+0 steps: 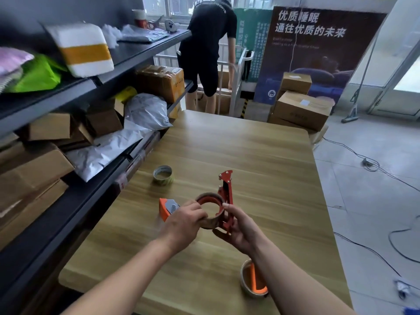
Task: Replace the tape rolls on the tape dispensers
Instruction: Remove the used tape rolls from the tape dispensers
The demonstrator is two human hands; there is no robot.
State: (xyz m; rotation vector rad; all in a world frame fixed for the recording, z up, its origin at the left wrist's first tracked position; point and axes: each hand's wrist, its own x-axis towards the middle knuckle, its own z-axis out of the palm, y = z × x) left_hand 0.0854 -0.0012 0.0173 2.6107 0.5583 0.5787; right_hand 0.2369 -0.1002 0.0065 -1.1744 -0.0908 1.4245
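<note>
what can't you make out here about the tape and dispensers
Head view only:
1. the tape roll on the red dispenser: the left hand and right hand cover its sides, so its seating cannot be told.
2. the orange tool: half hidden behind the left hand, blurred.
3. the near roll: the right forearm covers part.
4. the far roll: print too small to read.

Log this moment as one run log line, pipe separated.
left hand: grips tape roll on hub | right hand: holds red dispenser | table: loose roll, orange dispenser, orange-cored roll
</note>
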